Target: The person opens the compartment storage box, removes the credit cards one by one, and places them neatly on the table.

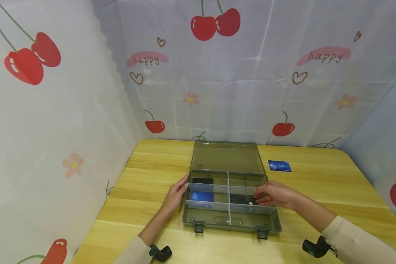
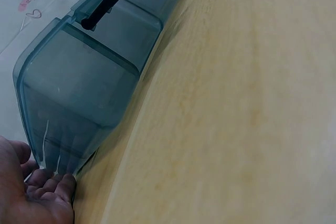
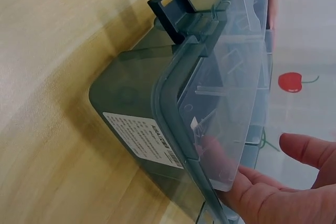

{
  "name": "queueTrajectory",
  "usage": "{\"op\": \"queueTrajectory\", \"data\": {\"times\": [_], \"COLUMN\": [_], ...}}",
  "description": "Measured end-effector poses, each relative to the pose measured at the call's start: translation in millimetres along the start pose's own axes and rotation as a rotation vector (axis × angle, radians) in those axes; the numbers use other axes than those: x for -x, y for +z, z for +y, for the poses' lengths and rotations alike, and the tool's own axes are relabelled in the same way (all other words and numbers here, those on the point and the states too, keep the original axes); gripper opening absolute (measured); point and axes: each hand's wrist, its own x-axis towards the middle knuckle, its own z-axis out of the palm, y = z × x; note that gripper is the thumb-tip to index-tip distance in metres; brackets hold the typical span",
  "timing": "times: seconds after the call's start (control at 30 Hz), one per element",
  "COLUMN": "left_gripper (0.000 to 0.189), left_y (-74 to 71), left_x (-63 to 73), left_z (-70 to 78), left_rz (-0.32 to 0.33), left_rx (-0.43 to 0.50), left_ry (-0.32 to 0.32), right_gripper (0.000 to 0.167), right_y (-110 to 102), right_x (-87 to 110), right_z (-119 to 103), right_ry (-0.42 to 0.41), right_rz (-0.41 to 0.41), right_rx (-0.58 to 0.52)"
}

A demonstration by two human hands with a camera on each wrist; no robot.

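The left hand (image 1: 175,194) rests its fingers against the box (image 1: 204,215) at nine o'clock, likely steadying it, while the right hand (image 1: 275,194), thumb apart from fingers, reaches in at three by the black card (image 1: 239,199).

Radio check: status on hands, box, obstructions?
Left hand touching box at left. Right hand in middle-right compartment, at black card. Nothing visibly blocking.

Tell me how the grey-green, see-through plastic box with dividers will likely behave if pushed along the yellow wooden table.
The box will probably stay stiff, as its plastic edges look straight. Low and broad, it should slide rather than roll or tip. The rectangular blue card inside might shift, since its compartment is wider than it is.
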Motion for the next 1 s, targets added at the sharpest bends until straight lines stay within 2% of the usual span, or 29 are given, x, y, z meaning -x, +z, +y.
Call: {"op": "queueTrajectory", "data": {"times": [0.17,0.37,0.53,1.0], "left_gripper": [0.048,0.049,0.048,0.048], "left_y": [-0.2,-0.3,-0.4,-1.2], "left_x": [-0.4,0.0,0.1,-0.2], "left_z": [0.3,-0.5,0.9,-0.8], "left_rz": [-0.004,-0.013,-0.008,-0.009], "left_rx": [-0.001,-0.005,-0.008,0.000], "left_ry": [-0.002,0.017,0.015,0.001], "right_gripper": [0.034,0.037,0.041,0.047], "right_y": [3,3,2,7], "right_x": [-1.4,-2.5,-2.9,0.7], "right_z": [1,6,9,9], "right_ry": [0.005,-0.026,-0.036,-0.042], "right_rz": [0.001,-0.017,-0.025,0.031], "right_rx": [-0.058,-0.148,-0.163,-0.061]}}
